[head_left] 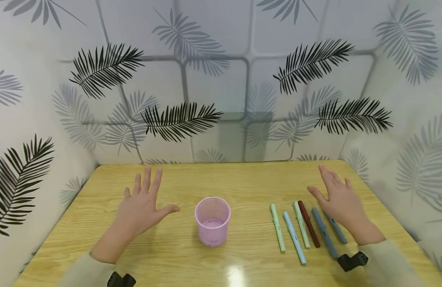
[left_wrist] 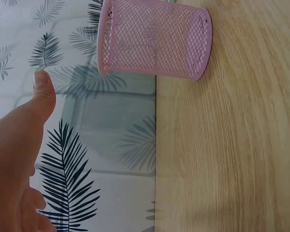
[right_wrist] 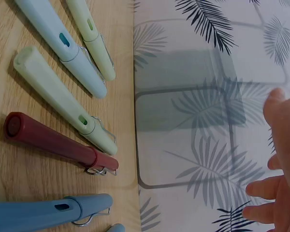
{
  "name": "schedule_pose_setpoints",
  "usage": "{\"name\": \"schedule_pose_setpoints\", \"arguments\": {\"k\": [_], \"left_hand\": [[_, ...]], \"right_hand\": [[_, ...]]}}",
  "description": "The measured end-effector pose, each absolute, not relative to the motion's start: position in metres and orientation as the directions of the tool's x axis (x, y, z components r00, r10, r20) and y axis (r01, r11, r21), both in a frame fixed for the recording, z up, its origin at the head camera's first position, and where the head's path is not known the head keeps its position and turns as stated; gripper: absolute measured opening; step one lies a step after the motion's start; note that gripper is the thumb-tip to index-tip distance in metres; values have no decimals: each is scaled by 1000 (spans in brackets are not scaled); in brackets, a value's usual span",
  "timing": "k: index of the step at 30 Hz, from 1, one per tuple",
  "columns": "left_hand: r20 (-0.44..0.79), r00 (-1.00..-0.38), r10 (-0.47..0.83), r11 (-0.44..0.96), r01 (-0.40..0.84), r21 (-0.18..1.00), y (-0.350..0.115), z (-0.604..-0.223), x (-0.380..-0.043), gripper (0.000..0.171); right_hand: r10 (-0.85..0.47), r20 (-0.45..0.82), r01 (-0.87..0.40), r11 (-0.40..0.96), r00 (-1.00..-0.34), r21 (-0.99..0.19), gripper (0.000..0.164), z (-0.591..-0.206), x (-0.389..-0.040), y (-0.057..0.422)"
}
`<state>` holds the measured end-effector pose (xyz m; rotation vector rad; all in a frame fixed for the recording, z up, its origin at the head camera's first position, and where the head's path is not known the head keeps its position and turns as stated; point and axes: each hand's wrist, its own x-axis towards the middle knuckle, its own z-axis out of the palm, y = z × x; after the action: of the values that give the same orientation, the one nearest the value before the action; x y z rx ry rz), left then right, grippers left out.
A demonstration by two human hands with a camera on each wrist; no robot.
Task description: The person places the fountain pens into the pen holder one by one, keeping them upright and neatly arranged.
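A pink mesh pen holder (head_left: 212,223) stands upright near the middle of the table; nothing shows inside it. My left hand (head_left: 140,209) hovers to its left with fingers spread, touching nothing. To the right lie several capped pens side by side: a light green pen (head_left: 277,228), a light blue pen (head_left: 294,238), another light green pen (head_left: 302,225), a dark red pen (head_left: 309,224), a blue pen (head_left: 324,233) and a further blue pen (head_left: 336,228) partly hidden by my right hand (head_left: 341,201). That hand is held above the pens, fingers extended and holding nothing.
The wood-grain table (head_left: 235,183) is bordered at the back and sides by leaf-patterned walls (head_left: 228,87). Dark wrist cameras sit at the left cuff (head_left: 121,280) and the right cuff (head_left: 351,261).
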<state>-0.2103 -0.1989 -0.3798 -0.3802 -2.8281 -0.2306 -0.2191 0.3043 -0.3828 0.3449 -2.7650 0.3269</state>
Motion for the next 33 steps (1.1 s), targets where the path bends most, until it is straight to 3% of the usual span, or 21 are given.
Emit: {"name": "schedule_pose_setpoints", "arguments": {"k": [10,15,19,24,29,33], "left_hand": [[378,-902,208,920,311,237,-182,-385,-204,100],[368,-916,161,858,314,406,-169,-388,-200,87],[369,-914,168,787,351,508,-161,-394,-198,77],[376,-903,209,694,408,593,-151,-399,-195,82],[345,-904,253,593,426,683,-141,-403,-193,90],[266,-931,249,515,359,778,-135,-410,-191,88]], "right_hand": [[-9,346,-143,921,-938,-363,65,-380,-212,317],[5,329,-124,920,-944,-371,62,-387,-210,321],[-11,299,-121,928,-954,-352,47,-396,-209,323],[-35,255,-120,938,-966,-326,30,-404,-208,324],[-23,168,-77,945,-985,-319,34,-410,-207,326],[11,63,-10,947,-998,-322,42,-412,-207,330]]}}
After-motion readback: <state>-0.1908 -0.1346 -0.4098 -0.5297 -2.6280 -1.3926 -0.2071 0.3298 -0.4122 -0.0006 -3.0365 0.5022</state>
